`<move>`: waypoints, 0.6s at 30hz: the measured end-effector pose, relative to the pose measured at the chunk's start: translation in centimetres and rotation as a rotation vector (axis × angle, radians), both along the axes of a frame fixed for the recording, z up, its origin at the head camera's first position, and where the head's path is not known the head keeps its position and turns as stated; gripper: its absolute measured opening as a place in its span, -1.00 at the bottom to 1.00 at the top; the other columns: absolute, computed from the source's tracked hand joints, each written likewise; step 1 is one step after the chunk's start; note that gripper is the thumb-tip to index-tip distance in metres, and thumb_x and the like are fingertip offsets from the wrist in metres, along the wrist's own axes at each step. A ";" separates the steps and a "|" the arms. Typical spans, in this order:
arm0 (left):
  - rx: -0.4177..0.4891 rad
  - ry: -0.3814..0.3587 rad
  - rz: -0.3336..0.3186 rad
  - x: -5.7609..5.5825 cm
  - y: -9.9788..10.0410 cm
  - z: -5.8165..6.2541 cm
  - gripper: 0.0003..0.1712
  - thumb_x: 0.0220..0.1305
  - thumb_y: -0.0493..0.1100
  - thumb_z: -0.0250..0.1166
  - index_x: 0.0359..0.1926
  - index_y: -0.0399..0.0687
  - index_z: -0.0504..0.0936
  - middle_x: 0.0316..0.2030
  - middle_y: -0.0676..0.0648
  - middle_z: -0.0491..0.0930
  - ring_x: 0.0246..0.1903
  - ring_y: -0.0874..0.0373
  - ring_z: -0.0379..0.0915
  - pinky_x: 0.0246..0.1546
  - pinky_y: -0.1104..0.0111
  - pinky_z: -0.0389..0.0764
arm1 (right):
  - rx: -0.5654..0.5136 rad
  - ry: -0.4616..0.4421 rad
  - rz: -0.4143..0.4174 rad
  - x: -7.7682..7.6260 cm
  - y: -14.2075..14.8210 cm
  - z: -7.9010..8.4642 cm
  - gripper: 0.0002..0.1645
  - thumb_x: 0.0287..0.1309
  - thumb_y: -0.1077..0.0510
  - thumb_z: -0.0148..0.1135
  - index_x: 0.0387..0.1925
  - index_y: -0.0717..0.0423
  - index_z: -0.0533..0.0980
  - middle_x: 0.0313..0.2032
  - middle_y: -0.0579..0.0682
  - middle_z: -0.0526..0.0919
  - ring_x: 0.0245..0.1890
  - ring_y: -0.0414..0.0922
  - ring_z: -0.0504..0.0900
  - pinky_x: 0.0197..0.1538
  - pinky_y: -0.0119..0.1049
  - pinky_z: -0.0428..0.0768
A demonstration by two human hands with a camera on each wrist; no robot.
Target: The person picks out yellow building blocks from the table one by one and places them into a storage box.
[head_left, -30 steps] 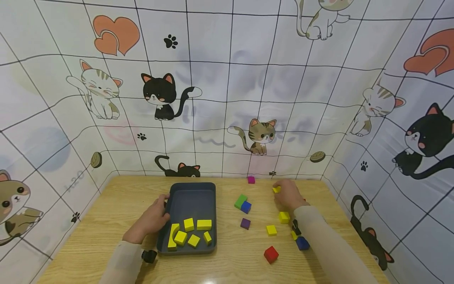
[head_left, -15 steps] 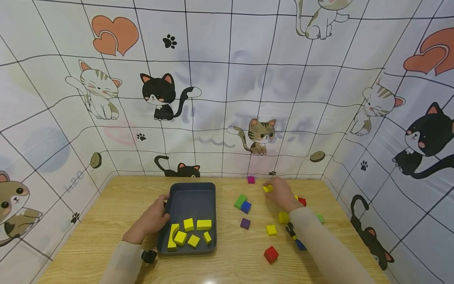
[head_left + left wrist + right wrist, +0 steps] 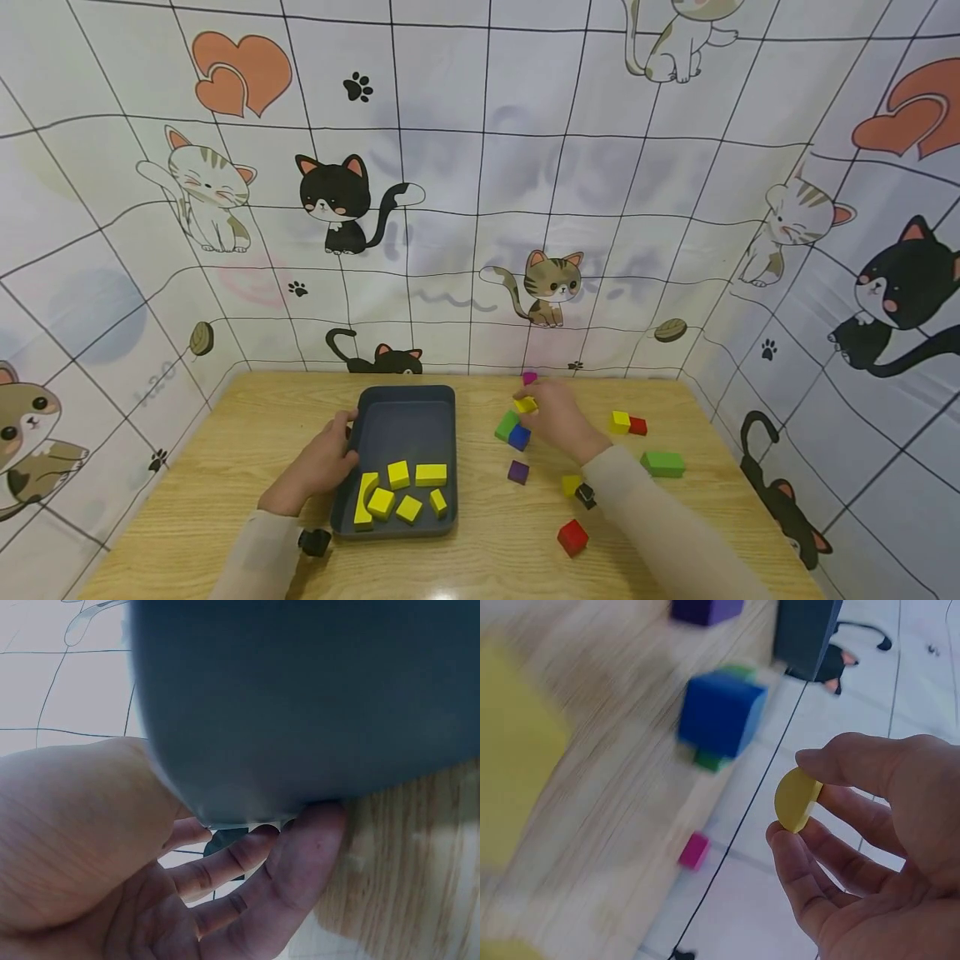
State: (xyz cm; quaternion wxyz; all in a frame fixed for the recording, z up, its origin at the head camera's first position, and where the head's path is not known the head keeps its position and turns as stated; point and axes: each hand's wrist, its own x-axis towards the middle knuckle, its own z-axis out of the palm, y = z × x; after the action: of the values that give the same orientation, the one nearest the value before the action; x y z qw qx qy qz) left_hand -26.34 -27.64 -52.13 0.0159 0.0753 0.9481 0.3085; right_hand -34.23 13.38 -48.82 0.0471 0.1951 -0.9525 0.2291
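Note:
My right hand (image 3: 558, 421) pinches a yellow half-round block (image 3: 795, 799) between thumb and fingertips, held up off the wooden table. In the head view it overlaps the area by the magenta cube (image 3: 530, 378), the green block (image 3: 506, 425) and the blue cube (image 3: 519, 437). My left hand (image 3: 318, 462) lies along the left side of the dark grey tray (image 3: 405, 417). Its thumb (image 3: 311, 847) touches the tray's outer wall, and the fingers are extended beside it. Several yellow blocks (image 3: 431, 475) lie in the near half of the tray.
To the right on the table are a yellow cube (image 3: 619, 422) against a red block (image 3: 637, 426), and a green block (image 3: 663, 464). A purple cube (image 3: 518, 472), a partly hidden yellow block (image 3: 571, 484) and a red cube (image 3: 573, 537) lie closer in. Cat-patterned cloth surrounds the table.
My right hand has carried the yellow half-round block leftward from the back right, uncovering the yellow cube, red block and green block. My left hand and the tray stay put.

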 end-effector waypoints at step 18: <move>-0.016 0.000 0.011 -0.2 -0.1 -0.2 -0.20 0.39 -0.35 0.27 0.56 -0.39 0.16 0.27 -0.46 0.52 0.13 -0.21 0.61 0.05 -0.03 0.73 | 0.041 -0.007 0.242 3.1 -7.7 0.5 -0.59 0.24 0.13 0.50 0.12 0.02 0.74 0.06 -0.04 0.74 0.07 -0.09 0.71 0.20 -0.15 0.72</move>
State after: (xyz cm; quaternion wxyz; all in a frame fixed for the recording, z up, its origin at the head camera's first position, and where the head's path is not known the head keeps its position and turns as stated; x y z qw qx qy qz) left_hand -26.57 -27.77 -52.37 0.0150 0.0700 0.9510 0.3008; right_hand -31.10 5.72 -48.27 0.0119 0.3089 -0.9265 0.2143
